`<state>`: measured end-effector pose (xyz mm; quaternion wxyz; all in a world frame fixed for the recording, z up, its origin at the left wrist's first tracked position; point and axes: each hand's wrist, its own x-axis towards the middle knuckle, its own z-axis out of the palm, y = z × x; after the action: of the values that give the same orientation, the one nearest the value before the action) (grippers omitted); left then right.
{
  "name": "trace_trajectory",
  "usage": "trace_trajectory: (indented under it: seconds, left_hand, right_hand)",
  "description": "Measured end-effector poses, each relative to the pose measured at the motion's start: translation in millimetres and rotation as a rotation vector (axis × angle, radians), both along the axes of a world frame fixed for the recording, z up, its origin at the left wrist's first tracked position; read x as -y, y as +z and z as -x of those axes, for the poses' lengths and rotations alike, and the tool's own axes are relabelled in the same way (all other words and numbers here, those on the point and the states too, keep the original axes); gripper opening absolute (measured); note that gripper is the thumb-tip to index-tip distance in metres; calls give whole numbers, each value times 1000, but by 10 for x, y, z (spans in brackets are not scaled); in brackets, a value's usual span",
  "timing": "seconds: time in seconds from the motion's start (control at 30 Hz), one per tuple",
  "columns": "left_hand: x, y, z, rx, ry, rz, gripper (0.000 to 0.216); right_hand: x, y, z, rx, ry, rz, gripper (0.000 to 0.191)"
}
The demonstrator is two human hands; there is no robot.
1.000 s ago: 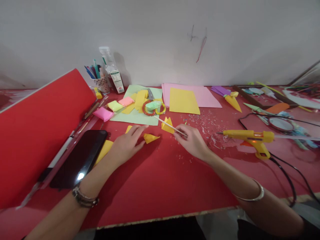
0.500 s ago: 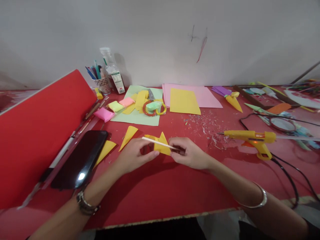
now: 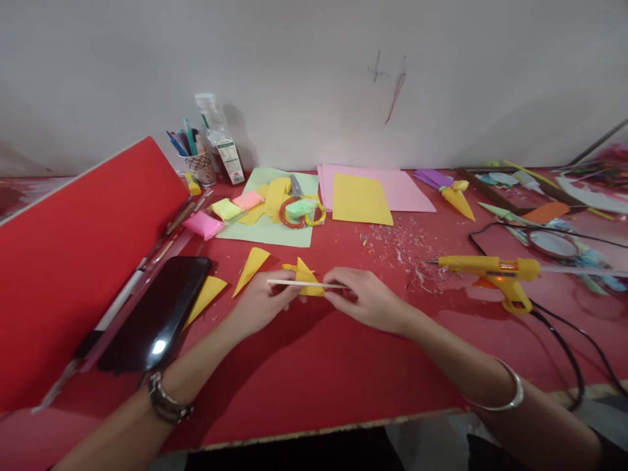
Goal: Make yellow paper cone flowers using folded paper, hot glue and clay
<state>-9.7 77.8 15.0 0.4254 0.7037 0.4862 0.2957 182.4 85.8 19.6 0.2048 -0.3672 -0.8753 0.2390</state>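
Note:
My right hand is closed in a pinch on one end of a thin pale wooden stick. The stick lies nearly level, its other end crossing in front of my left hand. Between my hands is a pointed, folded yellow paper piece, behind the stick. My left thumb and fingers close on this paper's left side; its lower part is partly hidden. Just left of that hand rests a rolled yellow paper cone. Another yellow cone lies partly under a black phone.
A yellow hot glue gun with a cord lies to the right. Behind are scissors, a yellow sheet, pink sheets and a paper carrot. A red board leans at left; a glass bottle stands behind.
The stick has turned from a slant to almost level and shifted left. The yellow paper piece has also moved slightly left with my left fingers. My right hand has edged left.

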Motion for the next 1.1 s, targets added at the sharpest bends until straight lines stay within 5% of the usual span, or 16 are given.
trace_trajectory:
  seconds: [0.37,0.57,1.1]
  left_hand:
    - [-68,-40,62,337,159,316,28]
    - [-98,-59,79,296,224,259,21]
    - [-9,79,71,213,-26,424,10]
  right_hand:
    - [-51,-18,-100,235,-42,-451,40]
    - [-54,2,-99,253,-4,-549,38]
    - [-56,3,-112,265,-3,-734,36]
